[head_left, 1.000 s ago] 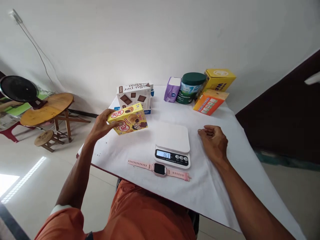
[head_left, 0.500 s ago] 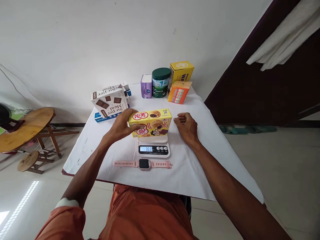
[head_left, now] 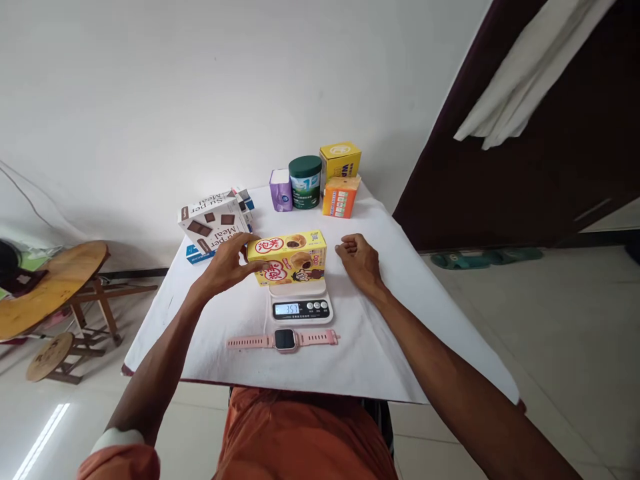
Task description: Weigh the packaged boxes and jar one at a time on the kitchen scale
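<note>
moved: yellow box had come over from the left side of the cloth, and now it sat on top of the scale.
left hand: it held the left end of the yellow box, fingers bent around the end and thumb on the front.
right hand: it lay on the white cloth just to the right of the box, fingers curled in, with nothing in it (i could not tell if it touched the box).
scale: it was small and white, its little screen lit up and facing the person.
pink watch: it lay flat and stretched out on the cloth, just in front of the scale.
brown and white box: it leaned at the left, behind the left hand.
far end of the cloth: a purple pack, a green can, a tall yellow carton and an orange box stood close together.
off to the left: a round wood table and a low stool stood on the floor.
</note>
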{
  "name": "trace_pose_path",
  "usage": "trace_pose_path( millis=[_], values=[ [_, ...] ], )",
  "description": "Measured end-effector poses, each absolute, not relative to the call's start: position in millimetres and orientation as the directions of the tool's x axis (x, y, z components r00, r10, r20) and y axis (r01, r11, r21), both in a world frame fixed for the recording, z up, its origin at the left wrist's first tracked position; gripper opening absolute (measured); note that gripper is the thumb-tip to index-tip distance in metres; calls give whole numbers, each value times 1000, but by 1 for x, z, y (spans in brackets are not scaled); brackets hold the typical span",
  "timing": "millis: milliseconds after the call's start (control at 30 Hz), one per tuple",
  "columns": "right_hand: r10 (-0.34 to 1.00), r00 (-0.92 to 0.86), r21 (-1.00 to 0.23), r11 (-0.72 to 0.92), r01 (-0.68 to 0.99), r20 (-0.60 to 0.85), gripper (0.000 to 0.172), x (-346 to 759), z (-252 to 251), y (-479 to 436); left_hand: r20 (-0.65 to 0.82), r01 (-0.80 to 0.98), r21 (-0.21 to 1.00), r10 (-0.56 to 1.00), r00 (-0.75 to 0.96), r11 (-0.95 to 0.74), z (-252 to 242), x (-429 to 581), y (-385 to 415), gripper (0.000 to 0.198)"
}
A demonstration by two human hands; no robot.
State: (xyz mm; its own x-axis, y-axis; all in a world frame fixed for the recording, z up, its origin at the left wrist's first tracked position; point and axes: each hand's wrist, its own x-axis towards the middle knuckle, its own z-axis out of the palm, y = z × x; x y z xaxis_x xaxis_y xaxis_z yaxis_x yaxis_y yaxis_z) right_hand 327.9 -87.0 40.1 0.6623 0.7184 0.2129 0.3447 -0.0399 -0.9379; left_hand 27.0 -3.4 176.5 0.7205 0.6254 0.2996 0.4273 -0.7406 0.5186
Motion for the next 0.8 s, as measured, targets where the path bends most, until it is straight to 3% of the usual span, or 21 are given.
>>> trace_pose_path(
  millis=[167, 300, 533, 800],
  values=[
    [730, 643, -938, -6, 346, 233, 24, 331, 34, -85, 343, 358, 675, 704, 622, -645, 185, 54, 30, 49],
    [725, 647, -935, -14, 353, 234, 21, 331, 35, -85, 401, 409, 603, 704, 587, -685, 179, 103, 78, 45],
    [723, 651, -943, 1, 332, 230, 25, 330, 38, -86, 333, 538, 548, 758, 561, -640, 146, 177, 144, 31],
    [734, 643, -943, -12, 333, 218, 33, 330, 35, -89, 311, 564, 599, 815, 490, -568, 132, 187, 171, 53]
  ],
)
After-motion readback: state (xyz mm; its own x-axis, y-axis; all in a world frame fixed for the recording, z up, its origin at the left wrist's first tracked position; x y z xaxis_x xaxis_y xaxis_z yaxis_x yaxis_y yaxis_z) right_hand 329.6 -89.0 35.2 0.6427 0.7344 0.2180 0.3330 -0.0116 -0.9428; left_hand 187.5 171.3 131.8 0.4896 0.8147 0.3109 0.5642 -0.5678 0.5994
